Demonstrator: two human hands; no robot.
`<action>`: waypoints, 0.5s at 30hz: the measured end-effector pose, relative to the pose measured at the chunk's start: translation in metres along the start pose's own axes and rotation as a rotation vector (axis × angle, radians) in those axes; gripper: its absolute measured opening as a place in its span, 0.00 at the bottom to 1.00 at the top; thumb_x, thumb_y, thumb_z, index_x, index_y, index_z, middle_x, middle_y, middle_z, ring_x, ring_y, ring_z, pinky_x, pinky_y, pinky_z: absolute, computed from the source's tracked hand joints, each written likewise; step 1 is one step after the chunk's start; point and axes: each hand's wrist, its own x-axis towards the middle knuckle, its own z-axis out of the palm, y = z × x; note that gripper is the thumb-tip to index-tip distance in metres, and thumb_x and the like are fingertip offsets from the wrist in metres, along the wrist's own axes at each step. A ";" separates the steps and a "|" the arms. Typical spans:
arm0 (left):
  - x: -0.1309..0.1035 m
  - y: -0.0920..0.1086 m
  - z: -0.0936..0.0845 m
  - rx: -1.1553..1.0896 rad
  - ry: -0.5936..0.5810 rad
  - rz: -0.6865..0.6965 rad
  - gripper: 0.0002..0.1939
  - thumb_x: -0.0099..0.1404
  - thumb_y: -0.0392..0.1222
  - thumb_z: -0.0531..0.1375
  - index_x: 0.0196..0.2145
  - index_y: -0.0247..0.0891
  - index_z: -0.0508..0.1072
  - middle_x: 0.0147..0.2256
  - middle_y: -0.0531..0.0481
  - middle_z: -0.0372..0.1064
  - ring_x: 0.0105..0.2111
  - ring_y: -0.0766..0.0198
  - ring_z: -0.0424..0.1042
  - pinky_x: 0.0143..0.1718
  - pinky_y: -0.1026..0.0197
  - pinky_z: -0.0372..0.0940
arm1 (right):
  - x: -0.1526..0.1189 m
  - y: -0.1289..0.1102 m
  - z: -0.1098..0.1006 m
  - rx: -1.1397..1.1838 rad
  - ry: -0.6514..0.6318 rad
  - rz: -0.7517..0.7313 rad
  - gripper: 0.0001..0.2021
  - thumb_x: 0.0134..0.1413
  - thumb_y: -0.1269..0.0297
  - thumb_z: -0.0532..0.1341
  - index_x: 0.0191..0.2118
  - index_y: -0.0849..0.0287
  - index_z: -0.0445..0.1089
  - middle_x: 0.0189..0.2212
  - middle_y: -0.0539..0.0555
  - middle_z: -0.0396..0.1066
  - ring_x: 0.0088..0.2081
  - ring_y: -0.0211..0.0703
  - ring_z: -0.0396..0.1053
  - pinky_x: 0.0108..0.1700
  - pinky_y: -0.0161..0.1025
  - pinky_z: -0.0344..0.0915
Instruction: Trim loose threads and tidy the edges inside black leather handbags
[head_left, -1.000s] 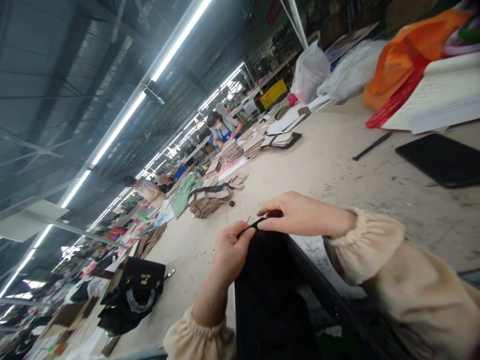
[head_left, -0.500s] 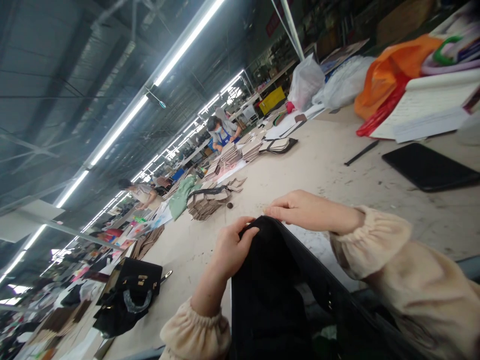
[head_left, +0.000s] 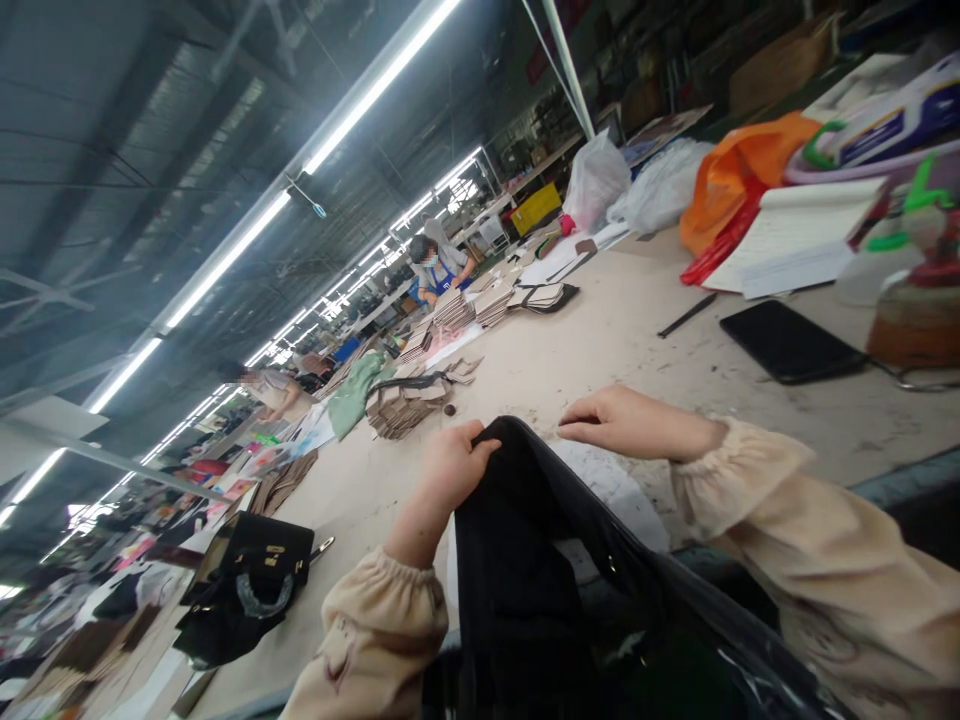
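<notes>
A black bag (head_left: pixel 517 560), soft and open at the top, stands tilted at the table's front edge, with small gold-coloured metal bits on its side. My left hand (head_left: pixel 450 465) pinches its upper corner between thumb and fingers. My right hand (head_left: pixel 637 422) hovers to the right of that corner, apart from the bag. Its thumb and fingertips are drawn together, and whatever they may hold is too small to make out. White paper (head_left: pixel 611 485) lies behind the bag, below the right hand. The lower part of the bag runs out of view.
A finished-looking black handbag (head_left: pixel 251 570) stands at left. Stacked brown pieces (head_left: pixel 405 405) lie ahead. To the right are a black phone (head_left: pixel 791 340), a dark thin tool (head_left: pixel 686 315), a notebook (head_left: pixel 795 240), an orange bag (head_left: pixel 739 180) and a jar (head_left: pixel 915 320). A co-worker (head_left: pixel 442 265) sits farther back.
My right hand has come off the bag's top corner and moved a little right. The left hand keeps its hold on the corner. The view has swung slightly to the right.
</notes>
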 end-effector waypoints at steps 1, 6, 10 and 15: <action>0.000 0.000 0.000 0.000 0.007 -0.008 0.15 0.59 0.46 0.58 0.20 0.38 0.60 0.18 0.58 0.52 0.22 0.68 0.54 0.25 0.64 0.45 | -0.002 0.002 0.001 0.010 0.002 0.012 0.20 0.55 0.50 0.53 0.38 0.59 0.76 0.32 0.54 0.76 0.33 0.43 0.69 0.36 0.36 0.60; -0.001 -0.001 0.001 0.002 0.015 -0.026 0.15 0.58 0.47 0.59 0.20 0.37 0.61 0.18 0.58 0.52 0.22 0.69 0.54 0.25 0.64 0.44 | -0.018 0.005 0.017 0.077 0.002 0.042 0.20 0.55 0.50 0.52 0.33 0.60 0.75 0.28 0.53 0.75 0.31 0.43 0.69 0.32 0.36 0.59; -0.001 -0.001 0.000 0.003 0.024 -0.013 0.14 0.57 0.46 0.59 0.20 0.37 0.63 0.18 0.57 0.53 0.22 0.69 0.54 0.25 0.64 0.44 | -0.033 0.010 0.035 0.179 0.002 0.101 0.20 0.54 0.50 0.53 0.32 0.60 0.75 0.27 0.52 0.74 0.30 0.43 0.69 0.32 0.37 0.59; -0.005 -0.001 -0.003 -0.045 -0.014 0.057 0.16 0.60 0.50 0.56 0.21 0.36 0.66 0.19 0.56 0.57 0.23 0.68 0.57 0.25 0.64 0.48 | -0.046 0.020 0.044 0.256 0.035 0.157 0.21 0.52 0.48 0.54 0.28 0.61 0.74 0.24 0.53 0.73 0.28 0.42 0.68 0.31 0.37 0.60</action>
